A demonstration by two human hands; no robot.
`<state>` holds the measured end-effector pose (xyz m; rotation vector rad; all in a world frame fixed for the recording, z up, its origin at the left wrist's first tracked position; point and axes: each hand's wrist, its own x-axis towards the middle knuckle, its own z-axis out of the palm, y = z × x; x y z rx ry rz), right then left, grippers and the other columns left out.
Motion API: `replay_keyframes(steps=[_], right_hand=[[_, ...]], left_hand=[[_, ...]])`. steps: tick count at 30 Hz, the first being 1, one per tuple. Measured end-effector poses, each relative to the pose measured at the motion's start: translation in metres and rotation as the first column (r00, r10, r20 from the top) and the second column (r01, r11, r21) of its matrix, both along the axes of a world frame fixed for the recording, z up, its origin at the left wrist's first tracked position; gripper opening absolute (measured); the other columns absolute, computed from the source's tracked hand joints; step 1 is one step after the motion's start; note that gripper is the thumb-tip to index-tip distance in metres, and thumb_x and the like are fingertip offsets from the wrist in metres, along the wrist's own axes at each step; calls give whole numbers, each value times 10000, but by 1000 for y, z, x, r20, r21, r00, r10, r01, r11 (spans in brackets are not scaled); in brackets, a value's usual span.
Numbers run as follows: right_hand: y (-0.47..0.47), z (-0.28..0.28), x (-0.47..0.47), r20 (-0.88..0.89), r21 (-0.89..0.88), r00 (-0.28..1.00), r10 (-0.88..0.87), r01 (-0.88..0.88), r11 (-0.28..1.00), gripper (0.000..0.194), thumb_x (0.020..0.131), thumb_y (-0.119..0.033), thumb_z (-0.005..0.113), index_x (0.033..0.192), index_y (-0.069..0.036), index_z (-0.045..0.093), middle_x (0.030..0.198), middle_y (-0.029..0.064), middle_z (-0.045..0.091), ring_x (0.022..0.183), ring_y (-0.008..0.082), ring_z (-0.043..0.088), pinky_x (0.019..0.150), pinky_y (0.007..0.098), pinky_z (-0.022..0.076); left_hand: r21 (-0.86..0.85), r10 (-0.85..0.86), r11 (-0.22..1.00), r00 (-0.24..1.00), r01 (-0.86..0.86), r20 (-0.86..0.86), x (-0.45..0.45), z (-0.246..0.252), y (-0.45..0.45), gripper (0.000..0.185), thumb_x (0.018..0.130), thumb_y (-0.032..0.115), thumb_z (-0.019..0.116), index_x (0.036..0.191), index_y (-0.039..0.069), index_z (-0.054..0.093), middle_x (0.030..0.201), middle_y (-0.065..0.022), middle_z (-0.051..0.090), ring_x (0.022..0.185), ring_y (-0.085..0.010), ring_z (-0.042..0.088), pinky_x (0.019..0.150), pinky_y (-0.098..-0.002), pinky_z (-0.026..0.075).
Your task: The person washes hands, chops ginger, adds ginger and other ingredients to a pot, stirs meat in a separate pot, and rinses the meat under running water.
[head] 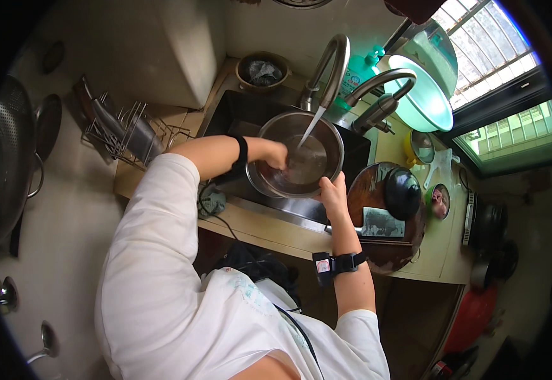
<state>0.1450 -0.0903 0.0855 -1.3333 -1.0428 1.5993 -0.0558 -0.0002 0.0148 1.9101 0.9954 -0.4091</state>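
Observation:
A stainless steel bowl (329, 173) is held over the dark sink (226, 111), overlapping another round metal rim (257, 183) at its lower left. From the tall curved faucet (341, 59) a stream of water (311, 127) runs into the bowl, where shallow water covers the bottom. My right hand (333, 194) grips the bowl's near right rim, thumb on top. Inside the bowl, at its left side, is my left hand (274, 154), bent at the wrist. Its fingertips are blurred and partly hidden, so whether they hold anything does not show.
Right of the sink, a cleaver (383, 222) and a black lid (402, 192) lie on a round wooden board (359, 183). A small bowl of raw meat (440, 202) stands beyond. A second faucet (376, 111) and a mint-green basin (440, 111) are behind. A wire knife rack (136, 114) is left.

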Motion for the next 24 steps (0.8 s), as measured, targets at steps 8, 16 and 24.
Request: replay_keyframes(steps=[8, 16, 24], right_hand=[[2, -4, 11, -61, -252, 995, -74, 57, 966, 240, 750, -63, 449, 957, 38, 518, 902, 128, 571, 772, 225, 592, 665, 370, 532], [7, 0, 28, 43, -101, 983, -177, 181, 978, 356, 727, -57, 446, 1052, 81, 495, 975, 200, 566, 878, 305, 603, 662, 430, 564], [35, 24, 41, 804, 529, -85, -589, -349, 773, 599, 790, -11, 467, 1344, 83, 259, 1374, 304, 292, 631, 295, 660, 501, 301, 537]], left_hand=[[798, 111, 189, 820, -572, 561, -47, 74, -19, 306, 704, 115, 666, 983, 50, 557, 986, -116, 561, 902, -287, 559, 791, -348, 471], [-129, 755, 623, 550, -772, 358, -42, 47, -34, 460, 907, 342, 525, 1221, 19, 433, 1006, -105, 576, 742, -148, 589, 625, -282, 514], [-732, 982, 179, 163, -657, 94, 37, 17, -5, 272, 900, 131, 507, 1109, -41, 486, 1040, -192, 548, 901, -286, 608, 808, -376, 540]])
